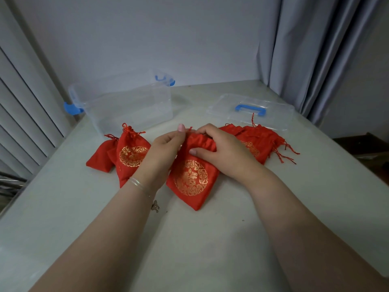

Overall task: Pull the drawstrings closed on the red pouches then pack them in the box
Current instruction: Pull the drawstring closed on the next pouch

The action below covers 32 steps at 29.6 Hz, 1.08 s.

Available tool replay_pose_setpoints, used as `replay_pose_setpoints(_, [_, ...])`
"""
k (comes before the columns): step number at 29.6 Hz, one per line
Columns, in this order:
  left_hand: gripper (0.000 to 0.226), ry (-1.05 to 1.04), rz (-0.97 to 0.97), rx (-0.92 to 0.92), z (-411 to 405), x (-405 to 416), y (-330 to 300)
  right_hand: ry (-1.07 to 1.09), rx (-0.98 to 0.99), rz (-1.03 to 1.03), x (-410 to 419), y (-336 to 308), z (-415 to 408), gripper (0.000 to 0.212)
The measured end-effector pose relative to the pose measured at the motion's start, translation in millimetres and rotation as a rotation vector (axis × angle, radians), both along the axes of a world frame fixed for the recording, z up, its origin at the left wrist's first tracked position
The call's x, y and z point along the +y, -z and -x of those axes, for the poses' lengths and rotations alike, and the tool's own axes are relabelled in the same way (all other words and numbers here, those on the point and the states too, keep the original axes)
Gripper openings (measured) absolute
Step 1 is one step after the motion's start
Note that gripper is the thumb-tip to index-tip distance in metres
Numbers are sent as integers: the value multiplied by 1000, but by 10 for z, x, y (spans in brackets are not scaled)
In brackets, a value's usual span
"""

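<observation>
Red satin pouch (192,175), mid-table, mouth unclosed — left hand (164,148) pinches its drawstring (188,129), right hand (219,150) grips the gathered neck; next, seemingly: pull taut, then into clear box (126,102).

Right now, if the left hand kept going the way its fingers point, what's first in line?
Probably the clear box: the left hand points up and away over the pouch mouth, though depth is unclear.

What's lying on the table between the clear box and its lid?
In the head view, only bare table lies between the clear box and the lid; the red pouches sit nearer the person.
</observation>
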<state>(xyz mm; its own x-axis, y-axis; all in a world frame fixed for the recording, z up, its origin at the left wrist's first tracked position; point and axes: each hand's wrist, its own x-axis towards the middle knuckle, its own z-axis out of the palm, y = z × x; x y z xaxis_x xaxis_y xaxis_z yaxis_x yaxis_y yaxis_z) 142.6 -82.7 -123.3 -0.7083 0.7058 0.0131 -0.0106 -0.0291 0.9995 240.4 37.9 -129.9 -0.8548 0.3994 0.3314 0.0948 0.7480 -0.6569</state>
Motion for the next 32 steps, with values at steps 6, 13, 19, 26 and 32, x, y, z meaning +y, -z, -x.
replay_pose_setpoints(6, [16, -21, -101, -186, 68, -5, 17, 9, -59, -71, -43, -18, -2, 47])
replay_pose_setpoints(13, [18, -86, -358, -560, 226, -37, -24, 27, -167, 290, 99, -30, -31, 20])
replay_pose_setpoints(19, [13, -219, -437, -601, 329, -65, -12, 75, -141, 449, 187, -71, -83, 22])
replay_pose_setpoints(26, [19, -426, -432, -592, 345, -34, 27, 273, 123, 818, 232, -152, -94, 26])
replay_pose_setpoints(32, [20, -475, -476, -631, 327, -11, 47, 272, 473, 1147, 274, -133, -59, 15])
